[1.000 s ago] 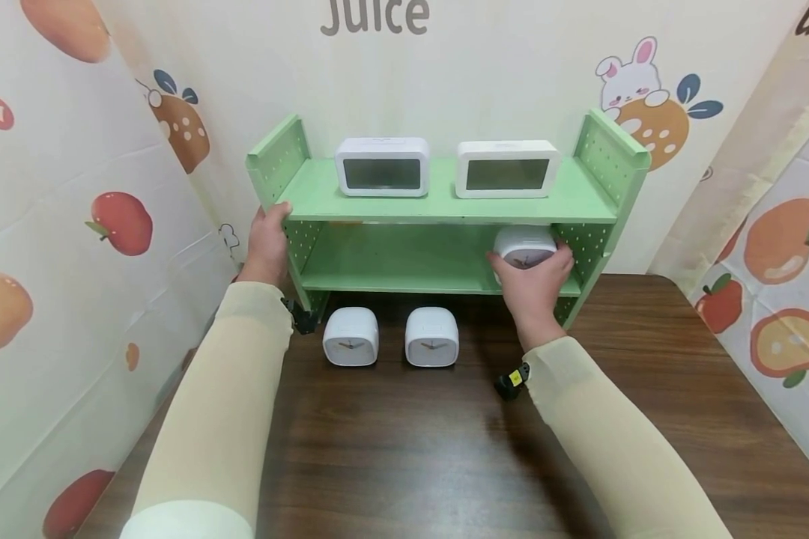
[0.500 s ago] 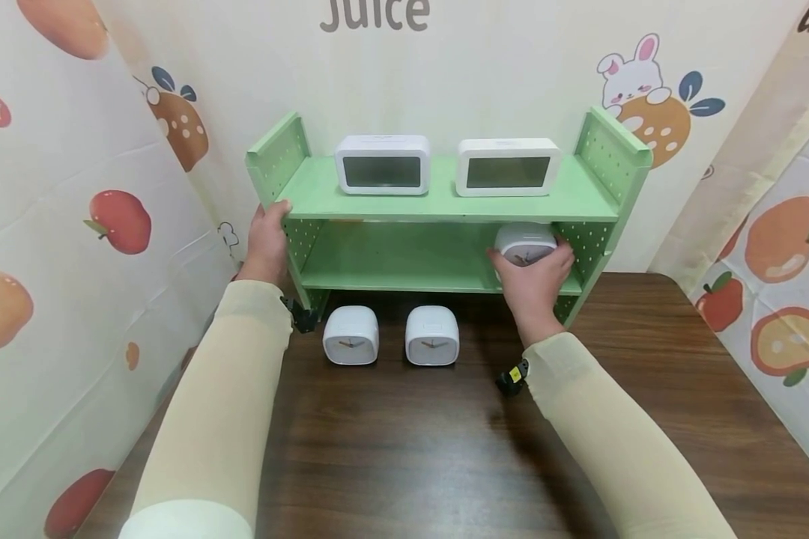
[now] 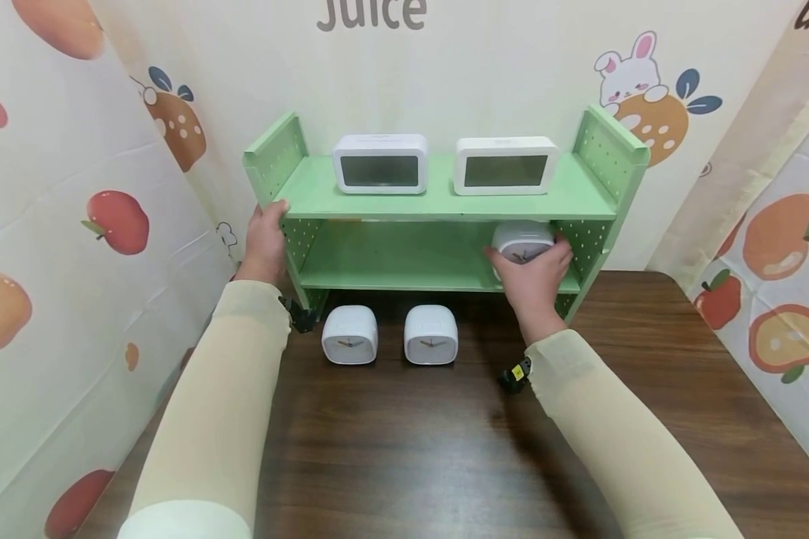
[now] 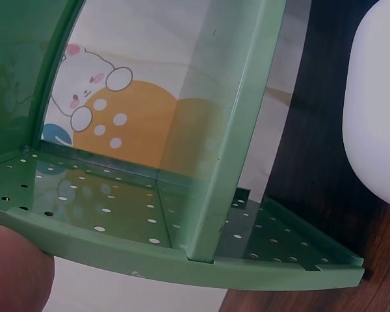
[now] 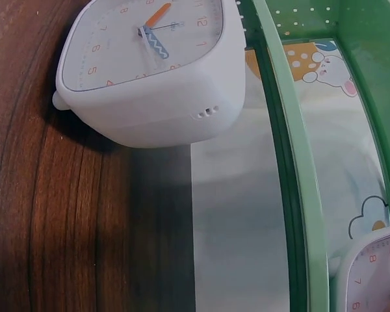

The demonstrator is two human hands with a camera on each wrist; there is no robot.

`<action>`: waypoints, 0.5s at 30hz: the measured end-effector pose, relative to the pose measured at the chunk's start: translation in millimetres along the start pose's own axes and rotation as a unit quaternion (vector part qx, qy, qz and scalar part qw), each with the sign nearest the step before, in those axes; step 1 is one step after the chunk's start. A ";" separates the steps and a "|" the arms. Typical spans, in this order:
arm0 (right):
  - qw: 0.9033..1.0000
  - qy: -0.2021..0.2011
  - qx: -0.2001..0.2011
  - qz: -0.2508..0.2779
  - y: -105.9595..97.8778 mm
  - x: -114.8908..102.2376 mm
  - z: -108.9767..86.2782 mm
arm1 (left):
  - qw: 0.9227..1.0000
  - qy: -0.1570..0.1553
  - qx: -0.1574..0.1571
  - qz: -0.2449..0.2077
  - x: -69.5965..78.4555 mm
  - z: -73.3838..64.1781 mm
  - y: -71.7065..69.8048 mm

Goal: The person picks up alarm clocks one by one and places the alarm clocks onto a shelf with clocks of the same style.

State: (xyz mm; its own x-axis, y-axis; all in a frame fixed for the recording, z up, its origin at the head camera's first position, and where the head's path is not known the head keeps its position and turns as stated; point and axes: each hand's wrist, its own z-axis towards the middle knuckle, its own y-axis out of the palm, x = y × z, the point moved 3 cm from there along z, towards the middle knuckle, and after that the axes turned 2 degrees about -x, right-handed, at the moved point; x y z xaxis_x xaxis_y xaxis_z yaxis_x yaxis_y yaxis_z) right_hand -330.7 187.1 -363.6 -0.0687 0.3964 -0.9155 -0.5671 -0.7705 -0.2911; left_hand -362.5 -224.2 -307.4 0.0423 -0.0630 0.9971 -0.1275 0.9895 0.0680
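Note:
My left hand grips the left side panel of a green metal shelf rack just below its upper shelf. In the left wrist view a fingertip lies against the perforated panel's edge. At the right end of the lower shelf, my right hand holds a white alarm clock with thumb and fingers on its two sides. Part of that clock's dial shows in the right wrist view. Its lower front is hidden behind the hand.
Two more white alarm clocks, one left and one right, stand on the dark wooden table before the rack. Above, two white digital clocks, left and right, stand on the upper shelf. A printed curtain hangs close behind.
The camera view shifts slightly. Both hands keep their grips, and the clock in the right hand stays at the lower shelf's right end with hardly any movement.

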 end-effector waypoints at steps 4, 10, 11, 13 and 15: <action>1.000 -0.001 -0.007 -0.005 1.2 -0.6 1.2 | 1.000 0.004 0.001 -0.002 1.3 -1.5 -1.0; 1.000 0.007 -0.018 0.000 0.5 -0.6 2.1 | 1.000 -0.009 -0.001 0.014 2.2 -4.9 -1.3; 1.000 0.012 -0.025 0.008 -0.4 -0.4 2.1 | 1.000 -0.009 -0.001 0.015 2.4 -5.2 -1.3; 0.999 0.020 -0.034 0.025 -3.4 0.0 1.9 | 1.000 -0.007 -0.002 0.012 2.8 -5.6 -0.8; 0.998 0.022 -0.039 0.051 -8.2 -0.7 0.6 | 1.000 -0.006 -0.005 0.009 2.8 -5.1 -0.3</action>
State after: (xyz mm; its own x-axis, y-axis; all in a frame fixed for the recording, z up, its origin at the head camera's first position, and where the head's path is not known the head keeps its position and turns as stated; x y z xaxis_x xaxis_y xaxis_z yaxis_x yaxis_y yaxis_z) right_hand -326.5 193.4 -360.4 -0.0859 0.2936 -0.9520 -0.4932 -0.8428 -0.2154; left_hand -357.4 -224.0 -304.8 0.0288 -0.0476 0.9985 -0.1190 0.9916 0.0507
